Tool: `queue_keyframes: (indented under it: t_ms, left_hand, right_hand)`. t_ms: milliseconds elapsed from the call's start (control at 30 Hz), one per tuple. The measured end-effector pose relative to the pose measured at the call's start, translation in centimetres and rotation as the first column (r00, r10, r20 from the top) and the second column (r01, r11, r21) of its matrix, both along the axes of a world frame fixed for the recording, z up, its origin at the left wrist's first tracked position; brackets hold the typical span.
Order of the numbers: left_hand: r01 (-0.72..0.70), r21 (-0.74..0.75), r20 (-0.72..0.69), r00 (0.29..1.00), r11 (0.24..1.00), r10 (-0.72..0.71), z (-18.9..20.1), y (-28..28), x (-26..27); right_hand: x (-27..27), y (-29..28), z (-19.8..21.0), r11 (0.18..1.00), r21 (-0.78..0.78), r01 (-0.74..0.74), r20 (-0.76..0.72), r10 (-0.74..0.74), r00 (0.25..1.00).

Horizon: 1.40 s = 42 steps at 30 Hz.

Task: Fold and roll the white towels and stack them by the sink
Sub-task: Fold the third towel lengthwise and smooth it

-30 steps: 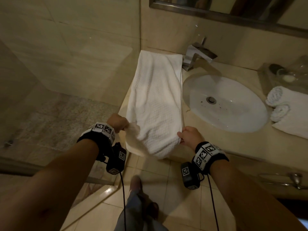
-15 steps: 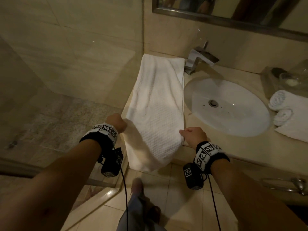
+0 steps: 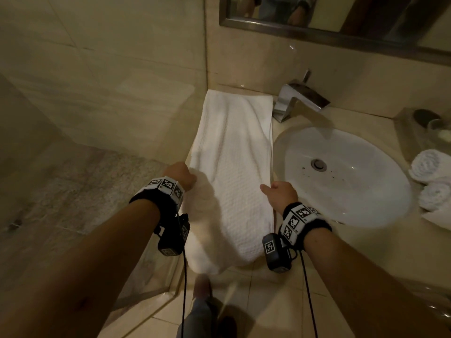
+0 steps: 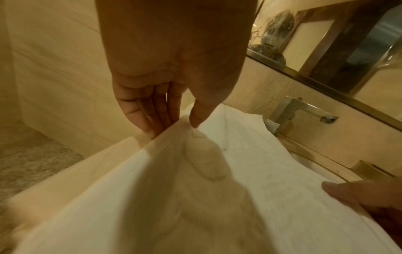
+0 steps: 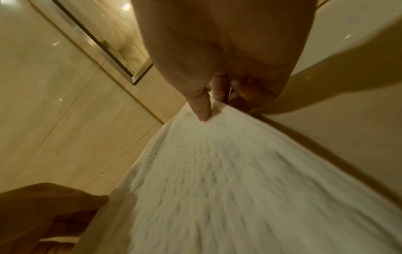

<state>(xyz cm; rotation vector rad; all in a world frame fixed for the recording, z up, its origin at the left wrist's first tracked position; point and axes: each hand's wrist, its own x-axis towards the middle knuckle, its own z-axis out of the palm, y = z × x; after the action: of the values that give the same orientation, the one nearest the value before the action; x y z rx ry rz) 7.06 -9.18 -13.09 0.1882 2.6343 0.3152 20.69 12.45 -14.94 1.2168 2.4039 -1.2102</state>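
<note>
A long white towel [image 3: 234,152] lies lengthwise on the counter left of the sink [image 3: 346,176], its near end hanging over the counter's front edge. My left hand [image 3: 181,175] pinches the towel's left edge [image 4: 174,130] between thumb and fingers. My right hand [image 3: 278,193] pinches the right edge [image 5: 215,110] the same way. Both hands hold it at about the counter's front edge. Two rolled white towels [image 3: 432,176] sit right of the sink on a flat white towel.
A chrome faucet [image 3: 300,101] stands behind the sink, close to the towel's far right corner. A clear tray [image 3: 427,125] with small items is at the back right. A mirror [image 3: 341,18] hangs above. A glass shower panel [image 3: 97,118] closes the left side.
Both hands have slid along the towel's edges toward the wall. More of the towel's near end now hangs below the counter edge.
</note>
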Motion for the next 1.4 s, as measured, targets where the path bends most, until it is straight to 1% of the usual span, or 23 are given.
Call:
queue_keyframes:
  t_ms: [200, 333, 467, 533, 600, 700, 733, 800, 867, 1033, 1100, 1167, 1233, 1300, 1367, 1400]
  left_hand:
    - [0.029, 0.018, 0.022, 0.999, 0.999, -0.029, 0.5, 4.0, -5.9]
    - [0.025, 0.036, 0.039, 0.999, 0.999, -0.026, 0.5, 6.0, -9.0]
    - [0.006, -0.015, 0.051, 0.999, 1.000, -0.005, 0.3, 7.5, -11.3]
    - [-0.036, -0.031, 0.065, 0.997, 0.999, 0.038, 0.2, 7.6, -12.2]
    - [-0.106, -0.028, 0.088, 0.990, 0.994, 0.108, 0.1, 7.5, -13.4]
    - [-0.204, 0.084, 0.124, 0.973, 0.975, 0.193, 0.0, 7.9, -15.5]
    - [-0.216, 0.092, 0.132, 0.970, 0.972, 0.203, 0.0, 8.2, -16.1]
    - [-0.198, 0.069, 0.124, 0.974, 0.978, 0.188, -0.1, 9.2, -17.0]
    - [-0.159, 0.034, 0.092, 0.984, 0.987, 0.156, 0.1, 10.4, -17.5]
    - [-0.116, 0.028, 0.038, 0.993, 0.993, 0.115, -0.9, 12.0, -20.5]
    - [-0.110, 0.035, 0.038, 0.993, 0.993, 0.109, -1.0, 12.2, -21.3]
    - [-0.097, 0.060, 0.041, 0.995, 0.993, 0.095, -1.2, 12.6, -22.2]
    - [-0.084, 0.083, 0.046, 0.996, 0.993, 0.081, -1.3, 13.3, -23.0]
    - [-0.075, 0.087, 0.033, 0.997, 0.993, 0.072, -1.1, 14.3, -24.2]
    - [-0.068, 0.087, 0.014, 0.998, 0.994, 0.067, -0.8, 15.4, -25.2]
    - [-0.059, 0.085, 0.003, 0.998, 0.995, 0.058, -0.7, 15.9, -25.8]
  right_hand:
    - [-5.4, 3.1, 0.5, 1.000, 0.027, 0.011, 0.005, -0.011, 1.000]
    - [-8.1, 5.0, 0.4, 0.998, 0.037, 0.044, -0.036, -0.042, 0.998]
    - [-10.1, 6.4, -0.4, 0.995, 0.015, 0.101, -0.043, -0.100, 0.994]
    - [-10.9, 7.2, -0.4, 0.991, -0.019, 0.131, -0.029, -0.131, 0.991]
    - [-12.1, 8.4, -0.1, 0.992, -0.028, 0.123, -0.026, -0.124, 0.992]
    - [-14.0, 9.7, 0.8, 0.994, -0.033, 0.100, -0.072, -0.102, 0.992]
    - [-14.7, 10.1, 1.0, 0.997, -0.034, 0.075, -0.079, -0.078, 0.994]
    - [-16.0, 10.7, 0.8, 1.000, -0.026, 0.006, -0.044, -0.007, 0.999]
    - [-17.2, 10.9, 0.2, 1.000, 0.004, -0.008, -0.014, 0.008, 1.000]
    - [-18.5, 11.3, -0.9, 0.979, 0.189, 0.077, 0.007, -0.080, 0.997]
    - [-18.6, 11.1, -0.6, 0.971, 0.224, 0.086, 0.008, -0.090, 0.996]
    - [-19.2, 10.8, -0.1, 0.971, 0.223, 0.091, -0.044, -0.083, 0.996]
    - [-20.3, 10.2, 0.9, 0.981, 0.190, 0.035, -0.132, -0.010, 0.991]
    - [-22.4, 9.7, 1.5, 0.981, 0.192, -0.010, -0.192, 0.047, 0.980]
    - [-25.1, 9.9, 1.6, 0.979, 0.204, 0.025, -0.149, 0.005, 0.989]
    - [-26.6, 10.3, 1.1, 0.981, 0.182, 0.068, -0.085, -0.053, 0.995]
